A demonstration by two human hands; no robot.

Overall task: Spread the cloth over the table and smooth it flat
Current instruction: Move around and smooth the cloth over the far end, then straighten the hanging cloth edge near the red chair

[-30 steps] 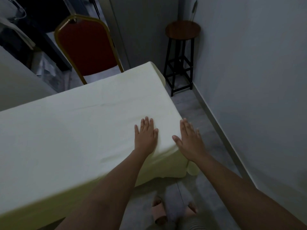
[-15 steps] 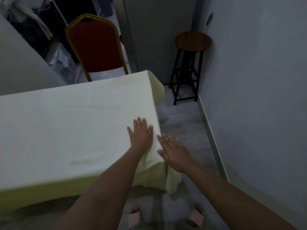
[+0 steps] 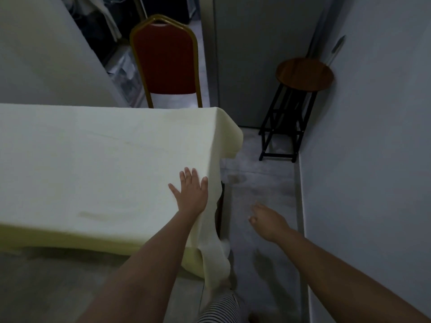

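Note:
A pale yellow cloth (image 3: 93, 164) covers the whole table top and hangs over its right end and near side, with a loose fold drooping at the near right corner. My left hand (image 3: 191, 191) lies flat on the cloth near the table's right edge, fingers spread and straight. My right hand (image 3: 265, 219) is off the table, in the air over the floor to the right, fingers loosely curled and holding nothing. A faint crease runs across the cloth's middle, and a dim smudge shows near its front.
A red chair with a gold frame (image 3: 166, 64) stands behind the table's far side. A round wooden stool on black legs (image 3: 303, 74) sits in the far right corner. A grey wall (image 3: 373, 159) runs close along the right, leaving a narrow strip of floor.
My right hand has slid off the cloth's right edge and now hangs over the floor. My left hand stays flat near the edge. The view has swung so the table lies further left.

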